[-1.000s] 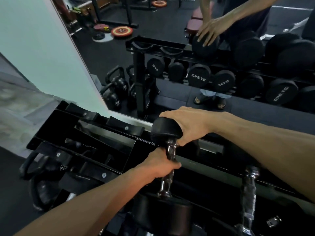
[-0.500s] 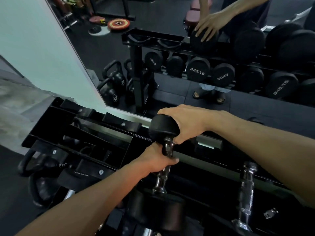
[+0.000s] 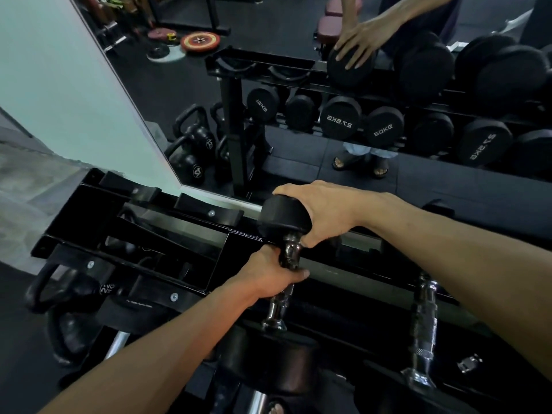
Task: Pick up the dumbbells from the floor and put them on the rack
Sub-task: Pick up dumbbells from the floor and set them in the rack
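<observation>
A black dumbbell [image 3: 280, 218] with a chrome handle lies front-to-back across the top tier of the black rack [image 3: 140, 231]. My left hand [image 3: 268, 274] is wrapped around its handle. My right hand [image 3: 322, 212] cups the far rubber head. The near head sits low in view, under my left forearm. A second dumbbell [image 3: 424, 318] rests on the rack just to the right, only its chrome handle well lit.
A wall mirror behind the rack reflects the rack, its dumbbells and my hand. Empty cradles [image 3: 209, 213] line the top tier to the left. Kettlebells [image 3: 62, 294] stand on the floor at lower left, beside the rack's end.
Both hands and the dumbbell have stayed together in the same grip. The view has shifted slightly, with the dumbbell sitting a little further back on the rack.
</observation>
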A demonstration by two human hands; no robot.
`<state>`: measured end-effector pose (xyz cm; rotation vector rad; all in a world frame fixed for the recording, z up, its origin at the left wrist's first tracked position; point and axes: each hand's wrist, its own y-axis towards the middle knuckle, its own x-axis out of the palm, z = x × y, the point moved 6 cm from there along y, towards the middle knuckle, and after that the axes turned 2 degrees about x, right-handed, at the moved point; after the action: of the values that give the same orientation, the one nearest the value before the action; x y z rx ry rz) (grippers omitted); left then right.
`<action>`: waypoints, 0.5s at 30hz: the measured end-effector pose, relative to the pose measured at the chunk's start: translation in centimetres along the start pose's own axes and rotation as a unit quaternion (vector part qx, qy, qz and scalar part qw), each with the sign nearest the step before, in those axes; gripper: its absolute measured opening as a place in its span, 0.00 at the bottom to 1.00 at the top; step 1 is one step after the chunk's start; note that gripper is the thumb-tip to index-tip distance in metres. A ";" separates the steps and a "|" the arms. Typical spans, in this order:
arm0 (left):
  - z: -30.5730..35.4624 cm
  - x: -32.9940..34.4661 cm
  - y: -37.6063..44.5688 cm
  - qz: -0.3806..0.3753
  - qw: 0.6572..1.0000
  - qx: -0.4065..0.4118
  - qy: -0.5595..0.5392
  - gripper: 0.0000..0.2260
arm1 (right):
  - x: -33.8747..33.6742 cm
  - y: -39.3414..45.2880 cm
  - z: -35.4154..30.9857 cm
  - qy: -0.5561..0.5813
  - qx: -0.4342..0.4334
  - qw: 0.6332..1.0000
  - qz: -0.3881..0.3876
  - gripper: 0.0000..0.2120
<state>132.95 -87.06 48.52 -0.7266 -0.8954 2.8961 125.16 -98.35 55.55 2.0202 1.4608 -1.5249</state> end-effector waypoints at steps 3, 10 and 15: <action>-0.1 0.0 0.0 0.001 1.000 0.004 -0.001 0.16 | 0.0 -0.1 -0.1 0.001 0.004 1.000 0.001 0.45; -0.4 0.0 -0.2 0.019 1.000 0.020 0.008 0.14 | 0.1 -0.1 -0.4 -0.016 0.016 1.000 0.013 0.47; 0.0 -0.7 -1.5 0.070 0.993 0.038 0.090 0.15 | 0.0 -1.1 -1.1 -0.074 0.025 0.996 0.039 0.51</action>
<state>133.36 -85.93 49.65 -1.0633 -0.7375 2.9032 124.99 -97.07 56.43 1.9206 1.2859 -1.6551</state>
